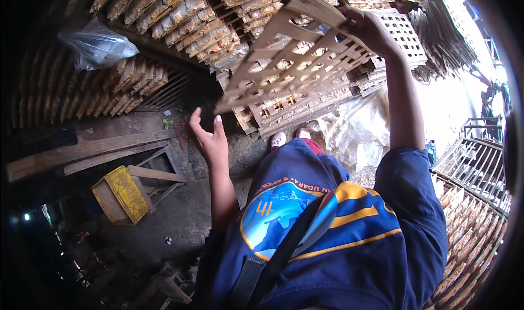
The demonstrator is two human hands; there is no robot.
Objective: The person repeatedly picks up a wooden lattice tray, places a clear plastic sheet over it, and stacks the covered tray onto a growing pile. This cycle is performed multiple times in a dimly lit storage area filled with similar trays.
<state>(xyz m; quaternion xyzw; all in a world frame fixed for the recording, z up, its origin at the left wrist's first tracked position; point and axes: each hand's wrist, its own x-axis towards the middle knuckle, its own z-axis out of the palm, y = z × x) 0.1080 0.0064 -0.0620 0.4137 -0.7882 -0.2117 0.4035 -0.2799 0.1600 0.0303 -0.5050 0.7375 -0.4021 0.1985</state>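
A wooden lattice tray (282,58) is tilted up in front of me, slightly blurred. My right hand (362,25) grips its upper right edge. Near the tray's lower left corner is my left hand (211,136), fingers and thumb spread, holding nothing. Beneath the raised tray lies a stack of similar lattice trays (262,117), the upper one partly hidden.
Racks hold rows of wrapped pale-brown blocks (180,19). A clear plastic bag (100,45) lies at upper left. Plastic sheeting (356,121) is heaped beside my feet. More lattice trays (401,35) stand at upper right. A yellow crate (120,195) sits lower left.
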